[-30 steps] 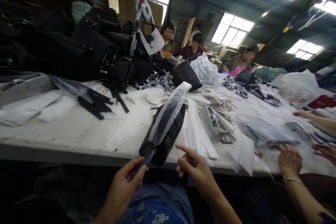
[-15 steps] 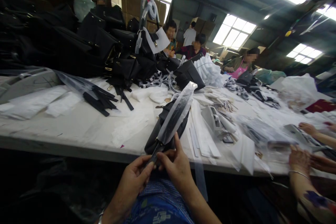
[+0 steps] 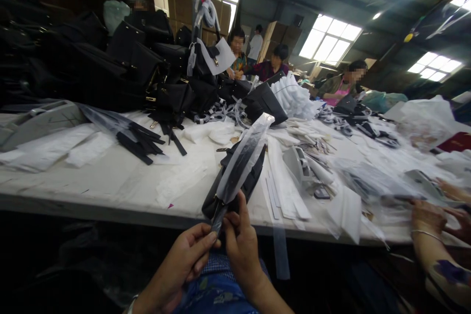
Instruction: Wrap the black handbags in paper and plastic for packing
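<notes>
A black strap in a clear plastic sleeve (image 3: 243,159) stands tilted up and to the right over the table's front edge. My left hand (image 3: 186,265) pinches its bare lower end between thumb and fingers. My right hand (image 3: 241,245) is closed on the strap just above, thumb raised along the sleeve's lower edge. Behind the strap a small black bag (image 3: 253,179) lies on the white table (image 3: 110,176).
Black handbags (image 3: 125,66) are heaped at the back left. Loose black straps (image 3: 142,140), white paper strips (image 3: 283,181) and plastic wraps litter the table. A neighbour's hands (image 3: 429,216) work at the right. Other people sit at the far side.
My right hand, apart from the strap with a finger out a second ago, has come in and closed on the strap's lower end beside my left hand.
</notes>
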A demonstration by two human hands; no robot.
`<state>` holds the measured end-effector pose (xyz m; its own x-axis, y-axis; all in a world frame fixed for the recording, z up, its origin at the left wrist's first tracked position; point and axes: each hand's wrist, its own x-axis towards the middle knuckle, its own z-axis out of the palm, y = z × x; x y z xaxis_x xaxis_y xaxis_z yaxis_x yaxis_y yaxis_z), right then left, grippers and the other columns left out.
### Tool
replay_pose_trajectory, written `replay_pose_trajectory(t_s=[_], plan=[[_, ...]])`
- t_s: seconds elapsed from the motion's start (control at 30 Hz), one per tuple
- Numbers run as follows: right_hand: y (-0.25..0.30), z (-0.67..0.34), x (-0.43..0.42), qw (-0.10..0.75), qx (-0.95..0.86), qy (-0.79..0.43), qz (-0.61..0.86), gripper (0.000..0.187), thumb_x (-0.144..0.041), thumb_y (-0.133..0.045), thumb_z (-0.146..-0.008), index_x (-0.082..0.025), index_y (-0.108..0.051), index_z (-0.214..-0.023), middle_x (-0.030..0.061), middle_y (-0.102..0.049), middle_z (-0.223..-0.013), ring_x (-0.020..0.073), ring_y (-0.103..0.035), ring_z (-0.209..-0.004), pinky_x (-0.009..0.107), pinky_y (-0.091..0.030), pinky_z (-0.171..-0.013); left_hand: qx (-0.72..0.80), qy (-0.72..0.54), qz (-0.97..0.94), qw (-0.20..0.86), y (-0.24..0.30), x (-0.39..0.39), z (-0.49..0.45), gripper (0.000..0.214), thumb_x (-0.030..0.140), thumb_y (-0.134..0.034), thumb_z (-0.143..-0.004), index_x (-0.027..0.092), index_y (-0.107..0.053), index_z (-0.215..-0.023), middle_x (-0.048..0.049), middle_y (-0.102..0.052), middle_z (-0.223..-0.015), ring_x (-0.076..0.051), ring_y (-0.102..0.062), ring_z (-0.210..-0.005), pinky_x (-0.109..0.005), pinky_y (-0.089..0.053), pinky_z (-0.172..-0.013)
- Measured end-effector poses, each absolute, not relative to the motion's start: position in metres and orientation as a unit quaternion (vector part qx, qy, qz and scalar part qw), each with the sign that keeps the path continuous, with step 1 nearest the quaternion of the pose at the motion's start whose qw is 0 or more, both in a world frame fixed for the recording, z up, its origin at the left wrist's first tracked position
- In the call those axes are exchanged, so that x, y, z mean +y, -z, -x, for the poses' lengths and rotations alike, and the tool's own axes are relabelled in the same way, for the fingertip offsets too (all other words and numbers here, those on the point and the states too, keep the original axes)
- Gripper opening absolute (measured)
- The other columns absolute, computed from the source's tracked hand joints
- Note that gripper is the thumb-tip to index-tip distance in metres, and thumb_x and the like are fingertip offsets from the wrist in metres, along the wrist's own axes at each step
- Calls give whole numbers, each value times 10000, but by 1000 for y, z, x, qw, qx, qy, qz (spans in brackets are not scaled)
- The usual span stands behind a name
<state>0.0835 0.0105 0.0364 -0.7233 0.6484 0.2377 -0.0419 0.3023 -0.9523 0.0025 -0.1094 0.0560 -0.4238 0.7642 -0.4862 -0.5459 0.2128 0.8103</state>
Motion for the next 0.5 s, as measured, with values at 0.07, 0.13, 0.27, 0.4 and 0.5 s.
replay_pose_trajectory(t_s=[0.07,0.13,0.27,0.4,0.5], plan=[[-41,-80,7,304,-744,-555,215,670,-163,-430,-930,-215,-179,-1549,-15,-659,-764,116,-609,-634,219,-516,-665,575,-616,-95,530,-59,-109,-1,438,591,-667,-776,168,-588,-854,128,-329,-407,-14,-147,-336,-154,-90,-349],[-44,-77,6,289,-743,-561,221,662,-184,-423,-940,-213,-169,-1551,-15,-654,-758,121,-598,-625,227,-517,-677,571,-619,-96,530,-60,-109,0,421,574,-659,-793,166,-585,-865,129,-331,-419,-11,-135,-344,-152,-87,-354],[-46,-75,8,270,-748,-562,228,668,-235,-426,-957,-213,-135,-1559,-26,-623,-711,129,-555,-582,238,-514,-671,546,-632,-91,542,-57,-111,2,398,547,-664,-806,166,-586,-886,127,-344,-449,-10,-129,-359,-156,-85,-360],[-48,-74,9,254,-766,-548,221,672,-238,-408,-960,-226,-112,-1563,-35,-603,-690,125,-528,-547,225,-498,-620,529,-648,-89,540,-59,-112,0,381,522,-696,-792,170,-604,-905,98,-435,-542,-1,-152,-383,-157,-94,-367],[-53,-75,8,244,-786,-526,215,669,-230,-399,-959,-223,-114,-1564,-42,-590,-657,122,-527,-523,208,-468,-558,521,-650,-96,544,-63,-112,1,369,509,-695,-800,169,-618,-920,73,-491,-626,5,-183,-398,-158,-98,-370]])
